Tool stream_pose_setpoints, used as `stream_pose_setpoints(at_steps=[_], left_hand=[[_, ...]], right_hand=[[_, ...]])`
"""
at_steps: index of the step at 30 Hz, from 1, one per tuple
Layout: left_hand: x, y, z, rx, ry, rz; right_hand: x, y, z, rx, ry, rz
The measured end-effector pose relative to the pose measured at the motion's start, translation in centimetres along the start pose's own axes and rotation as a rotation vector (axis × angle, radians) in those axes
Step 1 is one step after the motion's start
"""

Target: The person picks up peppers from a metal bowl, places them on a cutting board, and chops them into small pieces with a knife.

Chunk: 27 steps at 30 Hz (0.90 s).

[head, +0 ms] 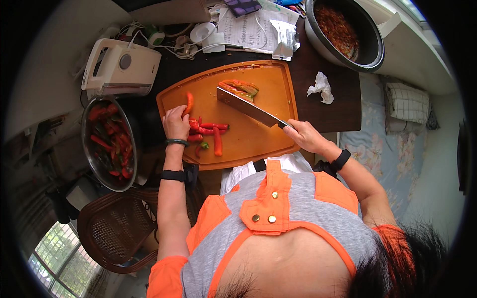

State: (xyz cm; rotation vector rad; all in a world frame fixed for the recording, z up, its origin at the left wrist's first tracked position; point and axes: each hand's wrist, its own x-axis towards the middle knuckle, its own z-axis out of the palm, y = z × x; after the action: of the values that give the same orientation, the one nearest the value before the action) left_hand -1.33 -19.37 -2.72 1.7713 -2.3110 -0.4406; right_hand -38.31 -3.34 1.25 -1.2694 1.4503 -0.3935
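My left hand (176, 123) has its fingertips on an orange-red chili pepper (189, 102) at the left side of an orange cutting board (261, 138). My right hand (308, 136) grips the handle of a cleaver (248, 107), whose blade slants up and left across the board. At the blade's far end lie split peppers (238, 88), orange-red with some green. Several whole red peppers (208, 129) sit near my left hand, with a small green-stemmed piece (204, 145) below them. Seeds and bits lie along the board's upper edge.
A metal bowl of peppers (111, 145) stands at the left, below a white appliance (125, 67). Behind the board are cables, papers (246, 31) and a foil pouch (285, 39). At the right are a crumpled tissue (321, 88) and a deep pot (369, 48) with chopped red peppers.
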Motion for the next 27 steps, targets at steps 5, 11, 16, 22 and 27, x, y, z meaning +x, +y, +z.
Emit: stream_pose_setpoints(at_steps=[5, 11, 16, 22, 27], left_hand=[[0.5, 1.9, -0.2, -0.130, 0.049, 0.203], [0.9, 3.3, -0.6, -0.076, -0.262, 0.476], [2.8, 3.4, -2.3, -0.176, -0.547, 0.427], [3.2, 5.3, 0.6, -0.125, -0.524, 0.542], [1.0, 5.4, 1.9, -0.217, -0.041, 0.331]], right_hand=[[-0.1, 0.8, 0.8, 0.058, -0.004, 0.025], [-0.4, 0.0, 1.2, 0.260, -0.062, 0.181], [-0.9, 0.2, 1.3, 0.265, -0.048, 0.172], [-1.3, -0.3, 0.9, 0.294, -0.038, 0.196], [-1.5, -0.9, 0.1, 0.287, -0.040, 0.248]])
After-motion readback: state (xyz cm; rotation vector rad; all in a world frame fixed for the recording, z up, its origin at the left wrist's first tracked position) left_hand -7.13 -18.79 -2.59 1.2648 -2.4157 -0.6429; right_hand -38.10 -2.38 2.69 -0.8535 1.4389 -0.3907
